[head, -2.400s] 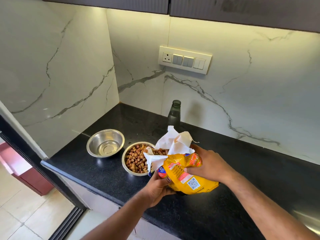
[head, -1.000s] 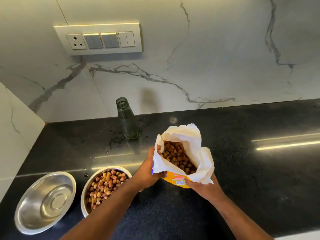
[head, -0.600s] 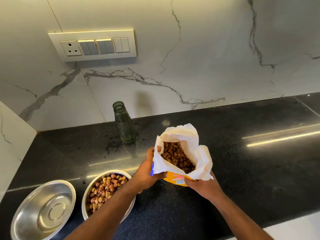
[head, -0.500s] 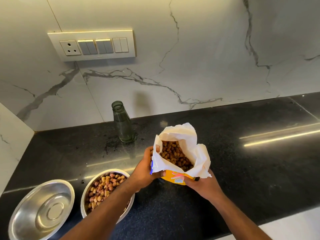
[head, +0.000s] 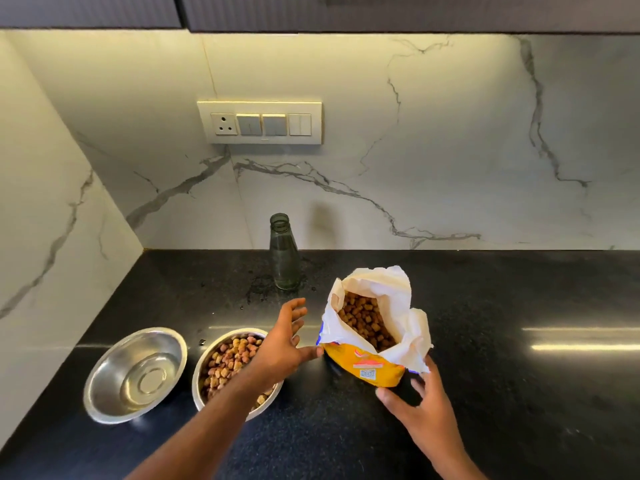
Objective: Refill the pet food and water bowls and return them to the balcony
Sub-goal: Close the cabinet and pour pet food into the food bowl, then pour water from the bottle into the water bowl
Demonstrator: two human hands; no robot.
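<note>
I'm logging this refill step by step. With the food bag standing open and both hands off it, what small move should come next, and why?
Probably reach the left hand to the glass bottle and pour into the empty steel bowl. The other bowl already holds kibble, the food bag stands by itself on the counter, and the right hand is open beside it.

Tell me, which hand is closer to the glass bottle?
The left hand. It is open, just in front of the bottle. The right hand is farther off, in front of the food bag.
</note>
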